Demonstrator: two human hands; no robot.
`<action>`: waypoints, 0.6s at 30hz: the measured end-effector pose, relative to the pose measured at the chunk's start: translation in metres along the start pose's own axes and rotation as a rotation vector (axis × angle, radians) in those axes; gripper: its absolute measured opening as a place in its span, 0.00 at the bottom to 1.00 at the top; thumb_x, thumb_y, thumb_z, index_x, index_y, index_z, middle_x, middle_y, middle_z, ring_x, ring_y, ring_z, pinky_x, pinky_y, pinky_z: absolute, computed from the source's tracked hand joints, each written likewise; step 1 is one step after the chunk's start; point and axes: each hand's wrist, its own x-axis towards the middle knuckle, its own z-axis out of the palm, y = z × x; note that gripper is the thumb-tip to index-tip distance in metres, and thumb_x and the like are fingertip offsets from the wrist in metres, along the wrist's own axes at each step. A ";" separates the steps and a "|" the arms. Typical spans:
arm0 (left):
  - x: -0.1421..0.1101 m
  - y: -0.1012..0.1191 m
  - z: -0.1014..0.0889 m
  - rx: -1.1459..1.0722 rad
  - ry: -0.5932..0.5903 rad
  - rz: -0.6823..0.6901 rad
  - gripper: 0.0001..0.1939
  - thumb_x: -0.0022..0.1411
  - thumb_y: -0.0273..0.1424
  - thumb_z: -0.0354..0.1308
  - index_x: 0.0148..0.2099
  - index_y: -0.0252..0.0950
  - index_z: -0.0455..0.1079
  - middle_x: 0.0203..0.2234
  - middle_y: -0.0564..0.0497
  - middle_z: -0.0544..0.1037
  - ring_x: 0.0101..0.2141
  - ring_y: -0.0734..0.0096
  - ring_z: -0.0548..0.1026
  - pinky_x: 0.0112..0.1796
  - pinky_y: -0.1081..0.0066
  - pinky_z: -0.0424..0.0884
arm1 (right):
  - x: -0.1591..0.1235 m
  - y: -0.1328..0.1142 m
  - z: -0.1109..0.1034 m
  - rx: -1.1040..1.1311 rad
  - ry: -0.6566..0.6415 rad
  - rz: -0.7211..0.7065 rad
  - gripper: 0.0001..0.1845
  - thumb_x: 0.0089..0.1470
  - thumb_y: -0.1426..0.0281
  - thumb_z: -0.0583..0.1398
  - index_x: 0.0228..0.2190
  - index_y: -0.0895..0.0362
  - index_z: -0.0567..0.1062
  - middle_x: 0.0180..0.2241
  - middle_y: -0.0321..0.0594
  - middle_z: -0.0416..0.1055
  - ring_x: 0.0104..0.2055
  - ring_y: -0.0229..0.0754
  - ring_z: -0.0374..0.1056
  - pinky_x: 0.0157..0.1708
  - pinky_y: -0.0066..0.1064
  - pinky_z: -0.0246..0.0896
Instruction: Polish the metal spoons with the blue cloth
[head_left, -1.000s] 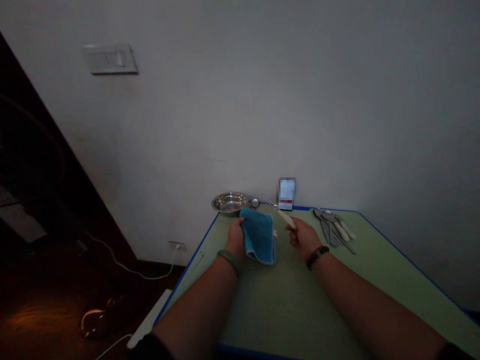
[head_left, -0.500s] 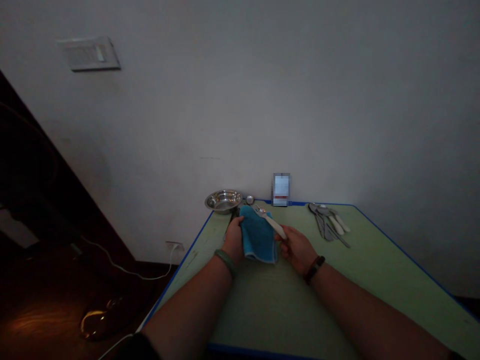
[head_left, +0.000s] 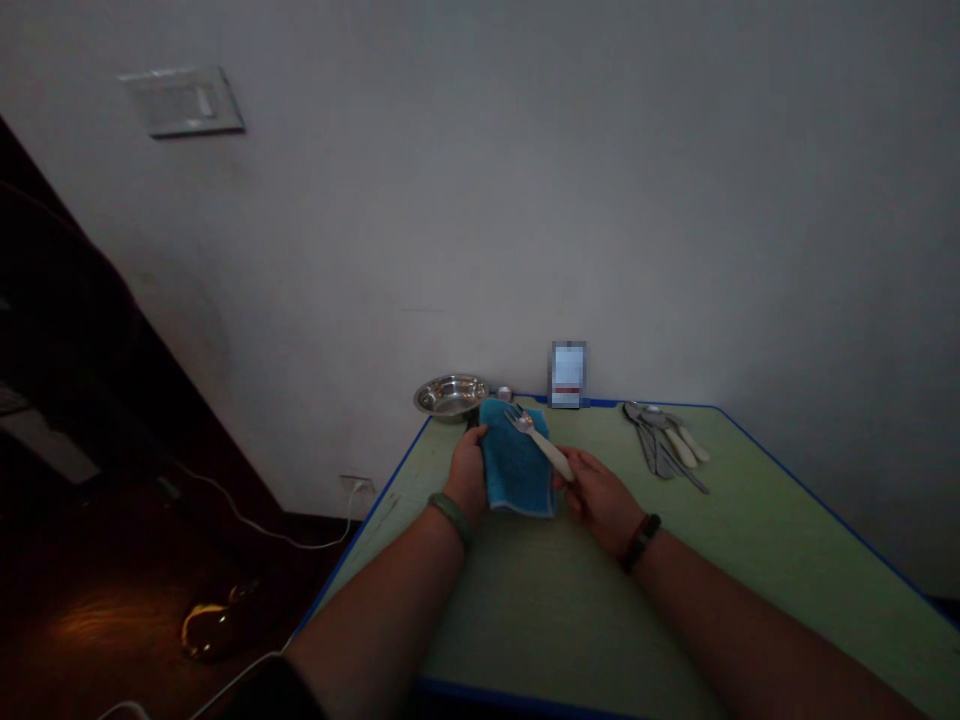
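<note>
My left hand is closed on the left edge of a blue cloth, its thumb on top and its other fingers hidden beneath. In my right hand is a fork with a pale handle and metal tines, gripped by the end of the handle. The tines point up and to the left, lying over the upper part of the cloth. Whether they touch it I cannot tell. Behind the cloth stands a shiny metal bowl at the table's far left corner.
On the far right of the green table lies a pile of cutlery, some with white handles. A phone with a lit screen leans against the wall. A small metal object sits beside the bowl. A white cable hangs at left.
The view has shifted slightly. The fork now lies flatter over the cloth, its tines a little lower and further left. Both hands keep their hold.
</note>
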 end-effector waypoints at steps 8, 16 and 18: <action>0.001 0.005 0.001 0.084 -0.027 -0.062 0.18 0.52 0.35 0.50 0.39 0.28 0.71 0.24 0.41 0.78 0.31 0.53 0.76 0.38 0.54 0.70 | 0.004 0.001 -0.003 0.059 0.054 -0.054 0.18 0.49 0.57 0.53 0.39 0.54 0.68 0.22 0.28 0.59 0.13 0.26 0.48 0.11 0.21 0.42; -0.003 0.004 0.002 0.093 -0.050 -0.054 0.18 0.53 0.34 0.49 0.39 0.28 0.72 0.24 0.41 0.78 0.30 0.53 0.76 0.37 0.52 0.70 | 0.004 0.002 -0.005 0.098 0.052 -0.077 0.16 0.46 0.63 0.56 0.37 0.56 0.70 0.23 0.28 0.58 0.14 0.25 0.49 0.12 0.22 0.42; -0.005 0.004 0.005 0.086 -0.044 -0.055 0.18 0.53 0.34 0.49 0.39 0.28 0.72 0.24 0.41 0.78 0.30 0.53 0.76 0.37 0.52 0.70 | 0.005 0.004 -0.006 0.064 0.043 -0.078 0.15 0.46 0.65 0.57 0.37 0.56 0.70 0.23 0.28 0.59 0.14 0.25 0.50 0.12 0.22 0.42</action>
